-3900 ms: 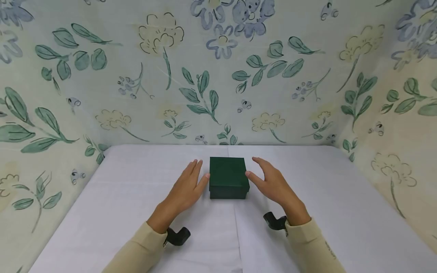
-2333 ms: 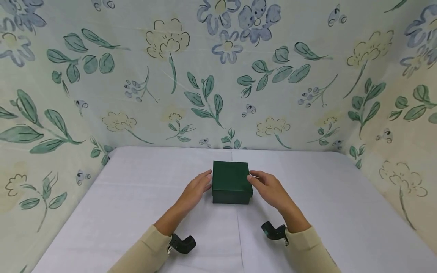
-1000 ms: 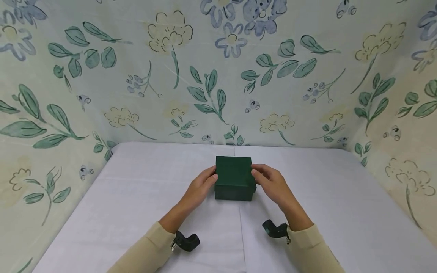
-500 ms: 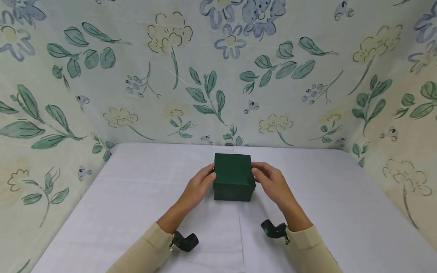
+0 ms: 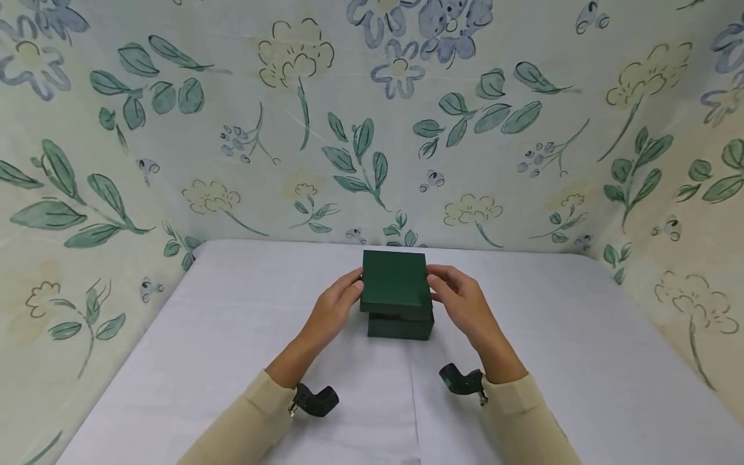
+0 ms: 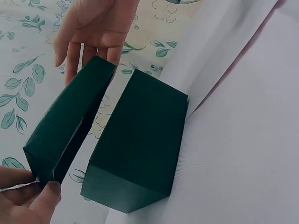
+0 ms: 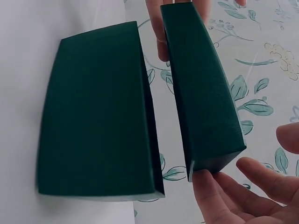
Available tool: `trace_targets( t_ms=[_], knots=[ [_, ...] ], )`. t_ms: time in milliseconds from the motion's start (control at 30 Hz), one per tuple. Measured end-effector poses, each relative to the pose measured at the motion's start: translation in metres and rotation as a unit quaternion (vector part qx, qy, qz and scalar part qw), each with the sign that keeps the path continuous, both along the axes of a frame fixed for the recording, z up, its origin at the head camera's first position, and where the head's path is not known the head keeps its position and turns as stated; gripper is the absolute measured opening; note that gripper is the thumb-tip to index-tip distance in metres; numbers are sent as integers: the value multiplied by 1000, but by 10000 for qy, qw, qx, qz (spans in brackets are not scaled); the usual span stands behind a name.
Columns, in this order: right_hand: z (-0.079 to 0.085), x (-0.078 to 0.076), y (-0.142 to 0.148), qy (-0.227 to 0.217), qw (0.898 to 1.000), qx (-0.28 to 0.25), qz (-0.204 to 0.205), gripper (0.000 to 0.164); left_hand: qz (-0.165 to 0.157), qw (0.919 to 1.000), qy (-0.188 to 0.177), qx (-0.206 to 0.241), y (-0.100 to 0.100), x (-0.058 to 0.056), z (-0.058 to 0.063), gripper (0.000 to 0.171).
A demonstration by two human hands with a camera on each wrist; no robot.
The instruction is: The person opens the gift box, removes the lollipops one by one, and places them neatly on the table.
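Observation:
A dark green box lid (image 5: 394,281) hangs above its box base (image 5: 400,326), with a gap between the two in both wrist views. My left hand (image 5: 332,303) holds the lid by its left side, thumb and fingers pinching the edge in the left wrist view. On the opposite side my right hand (image 5: 462,297) grips the lid, its thumb (image 7: 205,186) at the lower rim in the right wrist view. The green base (image 6: 140,135) stands on the white tabletop. What lies inside the base is hidden.
White cloth (image 5: 244,323) covers the table, with a crease running down its middle. Floral fabric (image 5: 279,161) hangs behind and at both sides. A black wrist camera (image 5: 316,400) sits at the left cuff, another black camera (image 5: 461,379) at the right.
Both hands have closed in on the box's sides from beside it. They have raised the lid off the base, which stays on the table.

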State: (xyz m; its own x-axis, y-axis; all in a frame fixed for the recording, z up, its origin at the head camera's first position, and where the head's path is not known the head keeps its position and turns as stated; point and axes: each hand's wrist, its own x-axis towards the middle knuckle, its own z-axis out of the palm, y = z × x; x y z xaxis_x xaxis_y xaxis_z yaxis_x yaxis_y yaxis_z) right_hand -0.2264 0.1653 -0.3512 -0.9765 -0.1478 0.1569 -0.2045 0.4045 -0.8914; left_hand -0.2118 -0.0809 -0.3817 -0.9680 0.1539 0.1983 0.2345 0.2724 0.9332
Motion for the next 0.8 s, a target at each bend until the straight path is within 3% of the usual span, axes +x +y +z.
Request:
trace_targets(
  t_ms=[333, 633, 800],
  knots=[
    [11, -8, -17, -88, 9986, -492, 170, 47, 463, 9986, -87, 225, -13, -4, 11, 51],
    [15, -16, -35, -326, 9924, -1155, 280, 45, 1011, 9938, 397, 233, -27, -11, 15, 46],
    [14, -20, -44, -540, 9899, -1288, 261, 44, 1229, 9911, 403, 306, -36, -11, 17, 48]
  ],
)
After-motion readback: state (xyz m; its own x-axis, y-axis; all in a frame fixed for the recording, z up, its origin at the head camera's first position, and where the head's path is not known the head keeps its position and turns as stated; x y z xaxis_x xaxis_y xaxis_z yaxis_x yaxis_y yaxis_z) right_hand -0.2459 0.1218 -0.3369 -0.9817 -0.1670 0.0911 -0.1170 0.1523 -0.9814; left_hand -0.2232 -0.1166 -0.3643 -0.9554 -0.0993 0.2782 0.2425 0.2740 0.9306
